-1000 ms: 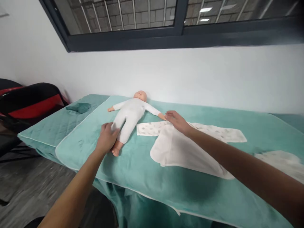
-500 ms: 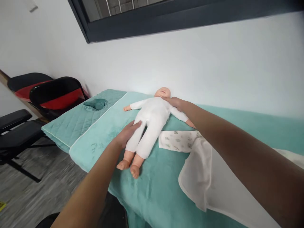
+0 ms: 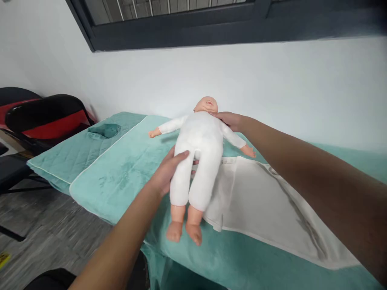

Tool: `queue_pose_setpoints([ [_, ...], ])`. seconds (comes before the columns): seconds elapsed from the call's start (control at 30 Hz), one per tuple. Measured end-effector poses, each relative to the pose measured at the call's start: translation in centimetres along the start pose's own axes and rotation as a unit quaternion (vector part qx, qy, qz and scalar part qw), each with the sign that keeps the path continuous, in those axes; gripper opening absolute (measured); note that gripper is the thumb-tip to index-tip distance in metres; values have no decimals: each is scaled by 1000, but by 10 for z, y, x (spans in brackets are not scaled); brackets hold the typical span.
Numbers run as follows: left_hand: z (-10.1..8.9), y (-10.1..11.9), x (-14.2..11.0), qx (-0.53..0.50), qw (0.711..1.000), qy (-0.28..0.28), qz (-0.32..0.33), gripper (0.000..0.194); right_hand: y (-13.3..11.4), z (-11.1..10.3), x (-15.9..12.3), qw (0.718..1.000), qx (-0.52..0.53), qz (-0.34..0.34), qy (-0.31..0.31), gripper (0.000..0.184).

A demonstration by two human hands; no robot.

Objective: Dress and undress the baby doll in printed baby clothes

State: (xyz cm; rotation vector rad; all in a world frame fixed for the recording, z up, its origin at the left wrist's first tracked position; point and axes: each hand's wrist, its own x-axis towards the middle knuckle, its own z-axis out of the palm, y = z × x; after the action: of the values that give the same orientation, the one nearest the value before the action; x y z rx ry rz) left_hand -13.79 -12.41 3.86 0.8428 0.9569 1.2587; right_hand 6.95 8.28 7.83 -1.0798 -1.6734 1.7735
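Observation:
A baby doll (image 3: 199,133) with a white cloth body and bare plastic head, hands and feet lies face up, raised a little off the bed. My left hand (image 3: 169,169) is wrapped round its thigh, thumb on top and fingertips showing between the legs. At the doll's neck and shoulder is my right hand (image 3: 229,119), its fingers mostly hidden behind the doll. A pale cloth (image 3: 256,193) is spread on the bed, to the right of the doll and partly behind its legs.
The bed has a teal cover (image 3: 121,173) and a quilted end with a face hole (image 3: 104,130). A white wall (image 3: 272,80) and a dark window frame (image 3: 181,34) stand behind it. Black and red chairs (image 3: 51,121) are at the left.
The doll has come up off the bed and shifted towards the pale cloth, with both hands on it. My left fingers now reach between its legs. The cloth lies flatter, and the view has turned right.

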Motion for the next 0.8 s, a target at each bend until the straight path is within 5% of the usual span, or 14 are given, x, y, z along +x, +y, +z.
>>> queue_pose_setpoints([
  [0.13, 61, -39, -39, -59, 996, -35, -47, 67, 7, -24, -80, 1000, -21, 1, 1, 46],
  [0.27, 113, -89, -77, -80, 992, -56, -80, 73, 41, -56, -153, 997, -68, 13, 20, 42],
  [0.5, 158, -143, -105, -80, 990, -59, -101, 85, 104, -88, -215, 962, -230, -28, 147, 53],
  [0.63, 155, -143, -107, -44, 992, -71, -91, 78, 108, -83, -216, 889, -394, -47, 228, 59],
  [0.73, 142, -134, -99, 116, 991, -45, -43, 56, 95, -67, -211, 794, -524, -50, 305, 59],
  [0.8, 130, -129, -86, 262, 965, -11, -4, 46, 87, -49, -202, 745, -574, -66, 335, 57],
])
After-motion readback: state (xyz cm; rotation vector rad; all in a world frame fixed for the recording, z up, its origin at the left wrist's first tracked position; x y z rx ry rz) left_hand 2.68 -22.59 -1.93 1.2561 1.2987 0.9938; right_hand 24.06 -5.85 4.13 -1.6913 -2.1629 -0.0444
